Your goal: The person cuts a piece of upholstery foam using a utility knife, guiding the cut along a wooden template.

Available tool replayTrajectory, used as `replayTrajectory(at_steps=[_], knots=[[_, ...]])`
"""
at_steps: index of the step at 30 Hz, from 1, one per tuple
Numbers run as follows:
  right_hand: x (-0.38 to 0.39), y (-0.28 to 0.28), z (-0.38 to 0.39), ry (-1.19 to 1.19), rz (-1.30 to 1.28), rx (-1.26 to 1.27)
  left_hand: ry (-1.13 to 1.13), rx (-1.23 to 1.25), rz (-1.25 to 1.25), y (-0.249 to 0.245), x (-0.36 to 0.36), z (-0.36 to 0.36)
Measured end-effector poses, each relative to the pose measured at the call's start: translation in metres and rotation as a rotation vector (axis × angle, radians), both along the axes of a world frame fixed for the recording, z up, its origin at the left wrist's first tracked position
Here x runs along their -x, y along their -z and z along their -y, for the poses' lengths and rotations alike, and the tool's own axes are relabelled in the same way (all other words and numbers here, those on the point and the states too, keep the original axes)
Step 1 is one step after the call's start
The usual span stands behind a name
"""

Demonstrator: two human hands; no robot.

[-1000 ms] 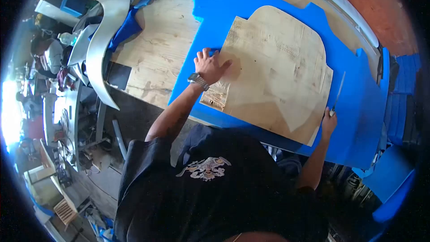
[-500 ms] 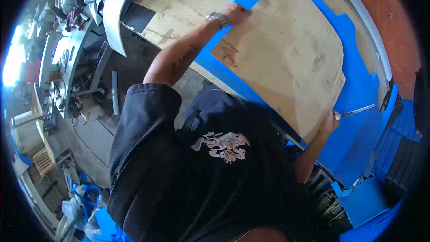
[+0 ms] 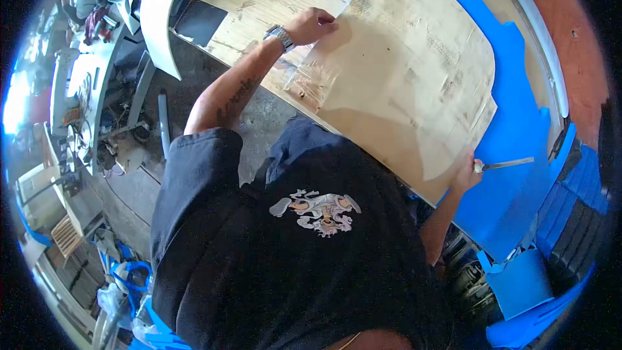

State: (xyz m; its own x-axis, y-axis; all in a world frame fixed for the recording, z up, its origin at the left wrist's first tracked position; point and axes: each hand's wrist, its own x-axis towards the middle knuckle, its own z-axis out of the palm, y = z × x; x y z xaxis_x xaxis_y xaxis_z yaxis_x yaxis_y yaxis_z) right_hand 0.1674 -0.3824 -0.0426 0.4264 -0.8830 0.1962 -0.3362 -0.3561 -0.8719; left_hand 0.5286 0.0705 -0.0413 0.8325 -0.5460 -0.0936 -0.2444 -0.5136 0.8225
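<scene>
Right, so the person in the dark shirt (image 3: 311,220) has both hands at the big shaped wooden board (image 3: 402,84), and the board lies right up at their waist, its straight near edge facing them. Under it and out past its far and right sides shows the blue sheet (image 3: 512,201); off to the left is the bare plywood surface (image 3: 259,0).

The left hand (image 3: 314,26), watch (image 3: 280,35) on its wrist, is at the board's left edge, fingers curled and tips drawn close together there; whether they really pinch the wood or just rest against it, I can't tell. The right hand (image 3: 465,174) is closed around the handle of a knife-like tool (image 3: 508,163), blade pointing away to the right over the blue sheet, and that same hand sits against the board's right edge.

To my eye the step in hand is setting the board's position on the sheet, with no cutting going on: the blade stands well clear of the board's outline. I'd say the next move calls for steady, even pressure from both sides so the board doesn't swing, and for the blade to be kept turned outward, since I can't tell whether the board sits flat all along.
</scene>
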Motion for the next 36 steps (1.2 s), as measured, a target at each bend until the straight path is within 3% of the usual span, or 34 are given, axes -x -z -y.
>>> replayTrajectory(at_steps=[4,7,10,13,16,18,20,22,25,34,36], knots=[[-0.01,-0.011,-0.003,-0.007,-0.064,0.024,-0.101,0.078,-0.012,-0.006,0.008,0.005],[-0.013,-0.014,-0.001,0.057,-0.142,0.087,-0.056,0.019,0.04,-0.024,0.012,0.006],[-0.008,-0.007,0.015,0.054,-0.051,-0.007,-0.062,0.113,0.024,-0.012,0.004,0.013],[-0.005,-0.007,0.025,0.108,-0.217,0.028,-0.078,0.171,-0.014,0.001,0.009,0.019],[-0.005,-0.011,0.011,0.084,-0.039,-0.117,-0.056,0.196,0.033,0.0,0.004,0.012],[0.003,-0.016,0.008,-0.011,-0.242,0.105,-0.068,0.163,-0.02,-0.007,0.004,0.011],[0.006,-0.015,0.012,-0.003,-0.269,0.121,-0.096,0.192,-0.045,-0.002,0.006,0.012],[-0.002,-0.011,0.012,0.107,-0.112,-0.064,-0.095,0.245,-0.074,-0.001,0.007,0.011],[0.004,-0.001,0.022,0.154,-0.068,-0.109,-0.062,0.232,-0.083,-0.002,0.007,0.009],[-0.01,-0.012,-0.005,0.148,0.034,-0.072,-0.054,0.318,-0.21,-0.009,0.006,0.005],[0.005,0.001,0.018,0.013,-0.039,0.083,-0.071,0.339,-0.199,-0.007,0.006,0.005]])
